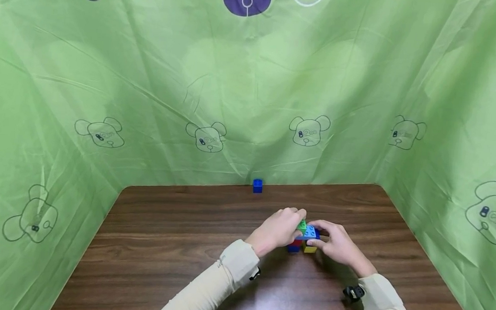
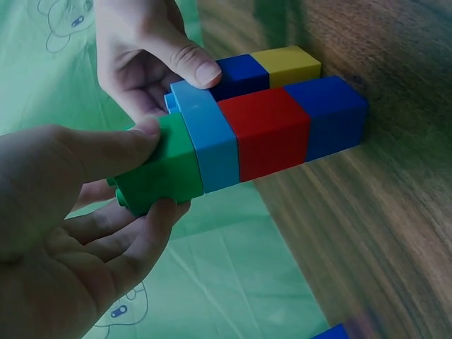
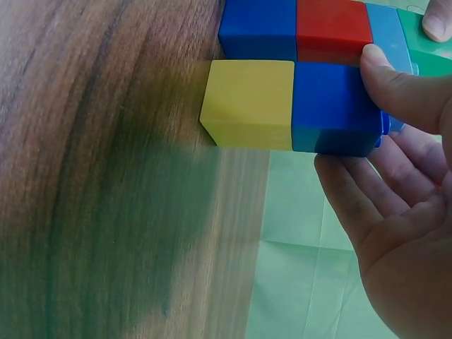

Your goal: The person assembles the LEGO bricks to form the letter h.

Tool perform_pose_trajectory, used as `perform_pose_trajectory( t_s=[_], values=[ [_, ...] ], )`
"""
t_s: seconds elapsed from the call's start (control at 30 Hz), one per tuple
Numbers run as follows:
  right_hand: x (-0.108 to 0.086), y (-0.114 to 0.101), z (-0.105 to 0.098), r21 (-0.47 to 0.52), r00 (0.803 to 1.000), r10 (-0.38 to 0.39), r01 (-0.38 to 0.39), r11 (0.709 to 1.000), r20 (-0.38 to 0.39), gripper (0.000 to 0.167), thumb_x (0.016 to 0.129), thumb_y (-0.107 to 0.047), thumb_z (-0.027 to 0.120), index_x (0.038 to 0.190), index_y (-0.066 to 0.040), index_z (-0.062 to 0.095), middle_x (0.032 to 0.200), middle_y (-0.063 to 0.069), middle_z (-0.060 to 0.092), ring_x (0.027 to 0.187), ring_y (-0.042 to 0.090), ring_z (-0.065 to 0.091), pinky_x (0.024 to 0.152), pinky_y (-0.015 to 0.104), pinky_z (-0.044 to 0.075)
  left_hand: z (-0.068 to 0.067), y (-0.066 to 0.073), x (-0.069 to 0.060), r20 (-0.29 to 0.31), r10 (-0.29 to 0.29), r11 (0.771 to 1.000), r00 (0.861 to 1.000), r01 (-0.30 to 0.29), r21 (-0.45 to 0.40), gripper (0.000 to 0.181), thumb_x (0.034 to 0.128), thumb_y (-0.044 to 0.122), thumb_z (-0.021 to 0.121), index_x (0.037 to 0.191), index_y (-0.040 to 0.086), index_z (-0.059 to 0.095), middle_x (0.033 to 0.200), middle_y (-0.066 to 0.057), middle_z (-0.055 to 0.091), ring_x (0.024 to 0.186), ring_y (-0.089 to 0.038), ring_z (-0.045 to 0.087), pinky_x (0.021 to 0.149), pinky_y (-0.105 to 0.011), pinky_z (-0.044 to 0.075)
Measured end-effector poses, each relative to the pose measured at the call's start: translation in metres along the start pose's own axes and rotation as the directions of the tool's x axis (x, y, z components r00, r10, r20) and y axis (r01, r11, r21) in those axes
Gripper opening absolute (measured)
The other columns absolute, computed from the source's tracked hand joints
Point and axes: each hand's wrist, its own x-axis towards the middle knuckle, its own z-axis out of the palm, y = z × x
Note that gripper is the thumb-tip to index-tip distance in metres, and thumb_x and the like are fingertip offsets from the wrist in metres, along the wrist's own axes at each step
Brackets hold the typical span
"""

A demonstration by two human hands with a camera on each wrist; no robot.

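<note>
My left hand (image 1: 278, 229) pinches a green brick (image 2: 166, 166) between thumb and fingers. The green brick sits on one end of a light blue brick (image 2: 215, 145). Beneath that end stand a red brick (image 2: 268, 134) and, lowest, a blue brick (image 2: 332, 116) on the table. Alongside is a second column, a yellow brick (image 3: 247, 102) with a dark blue brick (image 3: 332, 106) on top. My right hand (image 1: 338, 245) grips this dark blue brick, its thumb near the light blue one. Whether the light blue brick is pressed fully onto the dark blue one I cannot tell.
Another blue brick (image 1: 257, 186) stands alone at the back edge of the brown wooden table (image 1: 174, 226). Green printed cloth (image 1: 253, 78) hangs behind the table and along both sides.
</note>
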Motion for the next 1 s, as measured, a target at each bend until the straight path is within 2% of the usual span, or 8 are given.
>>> perform_pose_trajectory(
  t_s=[0.2, 0.37, 0.47, 0.6, 0.67, 0.8, 0.9, 1.0],
  values=[
    [-0.001, 0.0, 0.001, 0.0, 1.0, -0.006, 0.006, 1.0, 0.005, 0.036, 0.083, -0.007, 0.083, 0.116, -0.009, 0.07, 0.108, 0.003, 0.074, 0.097, 0.015, 0.07, 0.086, 0.041, 0.059, 0.0, -0.004, -0.001, 0.05, 0.0, 1.0, 0.999, 0.001, -0.031, 0.028, 0.094, 0.028, 0.074, 0.108, 0.012, 0.056, 0.094, 0.0, 0.06, 0.078, -0.01, 0.057, 0.068, -0.022, 0.05],
    [-0.001, 0.0, -0.001, -0.005, 1.0, -0.01, 0.01, 1.0, 0.0, 0.037, 0.083, -0.006, 0.083, 0.117, -0.008, 0.069, 0.108, 0.003, 0.074, 0.098, 0.017, 0.071, 0.086, 0.043, 0.059, -0.005, -0.013, 0.0, 0.098, 0.052, 0.994, 0.994, -0.043, -0.097, 0.026, 0.0967, 0.032, 0.07, 0.11, 0.014, 0.056, 0.096, 0.004, 0.059, 0.08, -0.008, 0.055, 0.069, -0.019, 0.046],
    [-0.001, 0.0, -0.002, -0.017, 1.0, -0.02, 0.02, 1.0, 0.0, 0.037, 0.083, -0.008, 0.083, 0.117, -0.008, 0.069, 0.109, 0.003, 0.074, 0.098, 0.017, 0.071, 0.086, 0.043, 0.059, -0.012, -0.025, 0.002, 0.137, 0.106, 0.975, 0.985, -0.075, -0.21, 0.036, 0.0967, 0.041, 0.068, 0.121, 0.016, 0.06, 0.108, 0.005, 0.064, 0.094, -0.01, 0.061, 0.079, -0.018, 0.048],
    [0.0, 0.001, -0.003, -0.027, 1.0, -0.026, 0.026, 0.999, -0.007, 0.038, 0.082, -0.01, 0.084, 0.117, -0.01, 0.069, 0.108, 0.001, 0.074, 0.097, 0.012, 0.07, 0.086, 0.041, 0.059, -0.026, -0.046, 0.005, 0.161, 0.111, 0.932, 0.981, -0.047, -0.361, 0.061, 0.0945, 0.054, 0.065, 0.141, 0.015, 0.055, 0.136, -0.001, 0.061, 0.124, -0.018, 0.059, 0.102, -0.029, 0.048],
    [0.0, 0.001, -0.004, -0.027, 0.999, -0.032, 0.031, 0.999, -0.013, 0.038, 0.082, -0.01, 0.084, 0.117, -0.01, 0.069, 0.108, 0.001, 0.074, 0.095, 0.01, 0.07, 0.084, 0.039, 0.06, -0.034, -0.056, 0.008, 0.141, 0.065, 0.923, 0.988, -0.006, -0.384, 0.068, 0.0938, 0.056, 0.064, 0.147, 0.016, 0.051, 0.146, -0.004, 0.056, 0.134, -0.021, 0.053, 0.11, -0.037, 0.045],
    [0.0, 0.002, -0.003, -0.031, 0.999, -0.039, 0.038, 0.999, -0.017, 0.038, 0.083, -0.012, 0.084, 0.118, -0.01, 0.069, 0.108, 0.002, 0.074, 0.094, 0.01, 0.069, 0.083, 0.041, 0.06, -0.047, -0.076, 0.015, 0.062, -0.075, 0.943, 0.995, 0.091, -0.321, 0.069, 0.0941, 0.055, 0.064, 0.15, 0.019, 0.047, 0.153, -0.005, 0.049, 0.141, -0.025, 0.047, 0.114, -0.045, 0.04],
    [-0.001, 0.003, -0.002, -0.029, 0.999, -0.034, 0.034, 0.999, -0.01, 0.038, 0.083, -0.013, 0.083, 0.118, -0.009, 0.069, 0.108, 0.002, 0.074, 0.095, 0.01, 0.069, 0.084, 0.045, 0.059, -0.051, -0.091, 0.022, 0.004, -0.185, 0.956, 0.983, 0.181, -0.23, 0.066, 0.095, 0.05, 0.065, 0.15, 0.018, 0.047, 0.154, -0.006, 0.047, 0.141, -0.027, 0.045, 0.116, -0.048, 0.038],
    [-0.001, 0.003, -0.002, -0.029, 1.0, -0.027, 0.027, 0.999, -0.004, 0.038, 0.084, -0.014, 0.083, 0.118, -0.009, 0.069, 0.108, 0.002, 0.074, 0.095, 0.011, 0.069, 0.084, 0.047, 0.059, -0.049, -0.108, 0.03, -0.036, -0.264, 0.957, 0.964, 0.257, -0.136, 0.061, 0.0967, 0.044, 0.064, 0.149, 0.017, 0.048, 0.152, -0.007, 0.048, 0.139, -0.03, 0.047, 0.115, -0.048, 0.038]
  ],
)
